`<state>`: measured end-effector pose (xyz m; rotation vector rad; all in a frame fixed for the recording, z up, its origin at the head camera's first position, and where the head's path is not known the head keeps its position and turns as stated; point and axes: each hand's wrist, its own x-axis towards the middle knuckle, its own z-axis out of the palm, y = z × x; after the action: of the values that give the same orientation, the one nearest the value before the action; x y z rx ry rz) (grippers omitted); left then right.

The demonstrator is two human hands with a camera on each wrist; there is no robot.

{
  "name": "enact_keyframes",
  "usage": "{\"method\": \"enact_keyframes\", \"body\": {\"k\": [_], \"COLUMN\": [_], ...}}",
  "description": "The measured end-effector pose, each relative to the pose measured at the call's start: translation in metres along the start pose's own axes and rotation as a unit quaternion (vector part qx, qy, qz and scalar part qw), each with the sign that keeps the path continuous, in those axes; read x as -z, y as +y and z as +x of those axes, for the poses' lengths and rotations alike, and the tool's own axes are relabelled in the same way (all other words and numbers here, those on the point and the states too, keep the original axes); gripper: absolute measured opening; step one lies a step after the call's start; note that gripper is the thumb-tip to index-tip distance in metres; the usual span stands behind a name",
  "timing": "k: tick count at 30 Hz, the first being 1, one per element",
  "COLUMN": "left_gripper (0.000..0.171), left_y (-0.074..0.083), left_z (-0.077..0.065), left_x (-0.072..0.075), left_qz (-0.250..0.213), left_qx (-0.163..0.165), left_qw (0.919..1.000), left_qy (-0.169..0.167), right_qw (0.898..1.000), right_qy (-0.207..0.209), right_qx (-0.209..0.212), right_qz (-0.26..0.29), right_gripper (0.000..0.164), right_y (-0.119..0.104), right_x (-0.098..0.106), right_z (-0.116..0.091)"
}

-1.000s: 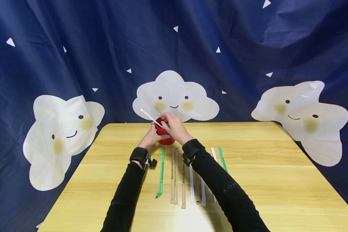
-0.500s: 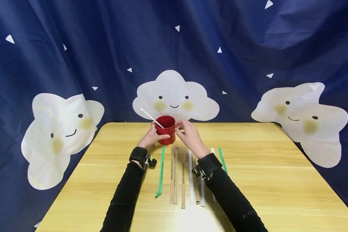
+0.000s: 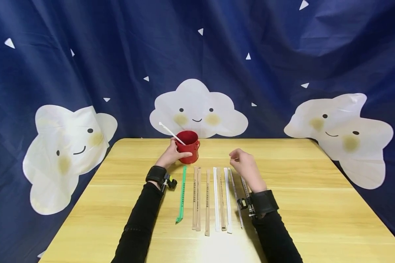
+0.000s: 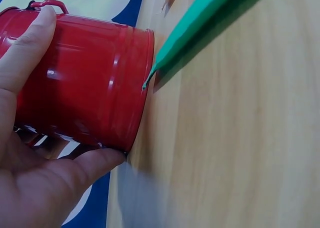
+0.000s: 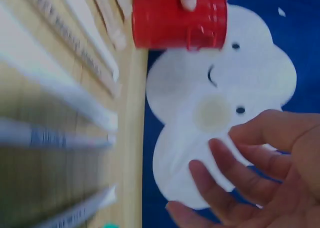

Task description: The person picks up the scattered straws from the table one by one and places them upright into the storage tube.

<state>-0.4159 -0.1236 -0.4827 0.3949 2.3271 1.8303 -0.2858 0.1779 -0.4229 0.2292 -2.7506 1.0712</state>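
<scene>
At the back of the table my left hand (image 3: pixel 169 156) holds a small red metal bucket (image 3: pixel 193 149) from its left side. In the left wrist view its fingers and thumb curve round the bucket (image 4: pixel 95 78). One white wrapped straw (image 3: pixel 171 132) leans inside the bucket, its upper end sticking out past the left rim. My right hand (image 3: pixel 247 168) is over the right end of a row of paper-wrapped straws, with nothing in it. Seen from the right wrist, the fingers of that hand (image 5: pixel 265 173) are spread and loosely bent, apart from the straws.
A green wrapped straw (image 3: pixel 182 195) begins the row at the left. Brown straws (image 3: pixel 207 202) and white straws (image 3: pixel 216 199) lie roughly parallel on the wooden table (image 3: pixel 316 204). My right forearm covers some of the right end. A blue curtain (image 3: pixel 266 84) hangs behind.
My right hand has left the straw in the bucket and moved right, first past the bucket's side, then over the right-hand straws. The left hand stays on the bucket.
</scene>
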Motion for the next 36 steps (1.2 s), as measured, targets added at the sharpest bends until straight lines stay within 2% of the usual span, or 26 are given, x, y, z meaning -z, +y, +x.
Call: {"method": "enact_keyframes", "body": {"k": [3, 11, 15, 17, 22, 25, 29, 36], "left_gripper": [0.098, 0.097, 0.097, 0.097, 0.098, 0.098, 0.096, 0.094], "left_y": [0.000, 0.001, 0.002, 0.002, 0.002, 0.002, 0.003, 0.003], "left_z": [-0.001, -0.002, -0.002, -0.002, -0.001, -0.001, -0.001, -0.002], "left_x": [0.002, 0.003, 0.003, 0.003, 0.003, 0.003, 0.002, 0.000], "left_qz": [-0.003, -0.006, 0.000, 0.002, 0.006, 0.015, 0.011, 0.001], "left_qx": [-0.001, 0.002, -0.001, -0.001, -0.001, -0.002, -0.003, -0.001], "left_qw": [1.0000, 1.0000, 1.0000, 1.0000, 1.0000, 0.9999, 0.9999, 1.0000], "left_qy": [-0.002, -0.002, -0.002, 0.001, 0.002, 0.002, 0.005, -0.001], "right_qw": [0.999, 0.988, 0.982, 0.980, 0.974, 0.970, 0.970, 0.969], "right_qy": [-0.008, -0.085, -0.098, -0.105, -0.125, -0.140, -0.148, -0.143], "right_qx": [-0.026, -0.082, -0.105, -0.114, -0.129, -0.142, -0.137, -0.139], "right_qz": [-0.024, -0.104, -0.123, -0.128, -0.139, -0.138, -0.137, -0.143], "right_gripper": [0.026, 0.034, 0.018, 0.011, 0.009, 0.017, 0.030, 0.027], "right_y": [0.008, 0.024, 0.032, 0.035, 0.043, 0.046, 0.049, 0.051], "right_x": [0.008, 0.012, 0.014, 0.015, 0.017, 0.018, 0.017, 0.014], "right_z": [-0.005, -0.022, -0.028, -0.029, -0.032, -0.034, -0.036, -0.037]}}
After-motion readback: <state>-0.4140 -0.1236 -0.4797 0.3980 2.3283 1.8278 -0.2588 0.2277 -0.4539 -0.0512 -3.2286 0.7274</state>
